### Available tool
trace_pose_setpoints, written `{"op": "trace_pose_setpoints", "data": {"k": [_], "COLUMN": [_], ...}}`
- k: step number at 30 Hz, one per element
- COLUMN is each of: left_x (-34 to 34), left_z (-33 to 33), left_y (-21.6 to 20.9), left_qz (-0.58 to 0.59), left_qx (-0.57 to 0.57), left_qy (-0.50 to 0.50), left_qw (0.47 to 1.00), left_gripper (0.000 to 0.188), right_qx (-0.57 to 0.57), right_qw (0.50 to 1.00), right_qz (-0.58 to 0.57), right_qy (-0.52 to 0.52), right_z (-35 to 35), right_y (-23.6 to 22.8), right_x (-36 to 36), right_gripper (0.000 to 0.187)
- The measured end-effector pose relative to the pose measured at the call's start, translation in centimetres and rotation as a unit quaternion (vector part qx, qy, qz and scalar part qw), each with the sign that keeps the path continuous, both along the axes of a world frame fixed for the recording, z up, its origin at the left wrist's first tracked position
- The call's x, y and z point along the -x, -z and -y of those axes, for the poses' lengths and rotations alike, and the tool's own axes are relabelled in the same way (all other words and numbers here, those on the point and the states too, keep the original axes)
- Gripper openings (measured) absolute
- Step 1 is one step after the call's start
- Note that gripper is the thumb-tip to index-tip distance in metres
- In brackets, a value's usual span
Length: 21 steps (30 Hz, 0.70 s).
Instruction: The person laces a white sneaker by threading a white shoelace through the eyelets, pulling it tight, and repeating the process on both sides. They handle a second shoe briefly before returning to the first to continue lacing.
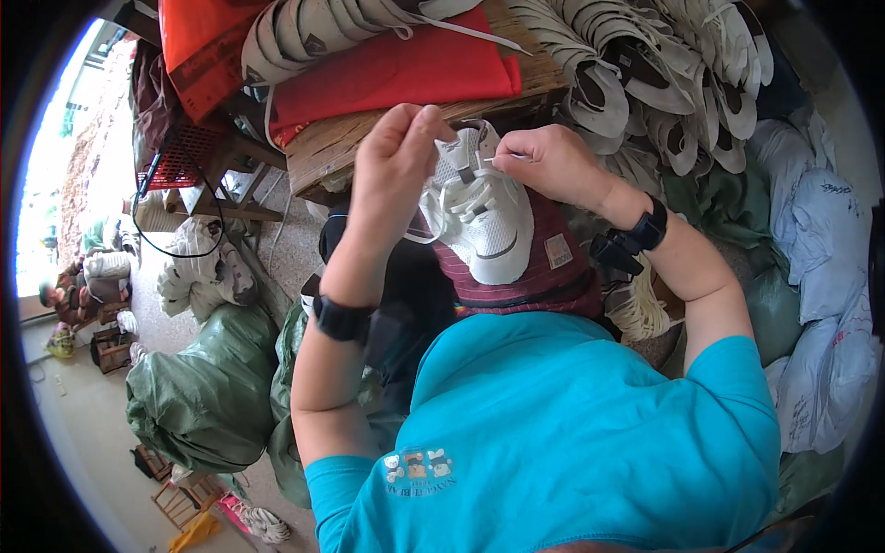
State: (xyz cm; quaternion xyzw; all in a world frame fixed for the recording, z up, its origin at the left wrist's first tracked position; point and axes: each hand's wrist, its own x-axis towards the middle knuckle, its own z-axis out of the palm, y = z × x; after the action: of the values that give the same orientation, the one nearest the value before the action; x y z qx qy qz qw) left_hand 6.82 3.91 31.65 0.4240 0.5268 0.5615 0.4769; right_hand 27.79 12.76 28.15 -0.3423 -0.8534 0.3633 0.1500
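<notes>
A white mesh sneaker upper (499, 241) lies on the maroon striped cloth (564, 284) over my lap, toe toward me. White shoelace (442, 205) runs through part of its eyelets, with a loose loop hanging out on the left side. Over the upper's left edge is my left hand (395, 158), its thumb and fingers pinched together; what they hold, if anything, is hidden. At the opposite side my right hand (551, 164) pinches a thin white lace end between thumb and forefinger, close to the upper's top opening.
Ahead stands a wooden bench (323, 158) with red cloth (415, 81) and a row of nested shoe uppers (304, 41). More stacked uppers (636, 64) fill the far right. Green sacks (207, 392) lie left, pale sacks (825, 249) right. A red basket (180, 158) stands far left.
</notes>
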Motion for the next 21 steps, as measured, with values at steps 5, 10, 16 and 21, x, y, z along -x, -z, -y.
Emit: {"op": "trace_pose_setpoints", "data": {"k": [5, 10, 16, 21], "left_x": [-0.8, -0.8, -1.2, -1.0], "left_z": [-1.0, -1.7, -1.6, -1.8], "left_y": [3.9, 4.3, 4.7, 4.6], "left_qz": [-0.436, -0.408, -0.379, -0.393], "left_qx": [-0.025, 0.026, 0.035, 0.029], "left_qy": [0.004, 0.046, 0.046, 0.069], "left_qw": [0.899, 0.911, 0.924, 0.916], "left_gripper": [0.024, 0.022, 0.023, 0.023], "right_qx": [-0.178, -0.186, 0.105, 0.316], "right_qw": [0.981, 0.978, 0.992, 0.937], "right_qz": [0.060, 0.057, -0.016, -0.078], "right_qy": [-0.050, -0.081, -0.060, -0.129], "right_z": [-0.5, -0.6, -3.6, -4.4], "right_y": [-0.5, 0.1, -1.5, -0.2], "right_x": [1.1, 1.8, 0.7, 1.1], "right_gripper": [0.018, 0.018, 0.033, 0.032]}}
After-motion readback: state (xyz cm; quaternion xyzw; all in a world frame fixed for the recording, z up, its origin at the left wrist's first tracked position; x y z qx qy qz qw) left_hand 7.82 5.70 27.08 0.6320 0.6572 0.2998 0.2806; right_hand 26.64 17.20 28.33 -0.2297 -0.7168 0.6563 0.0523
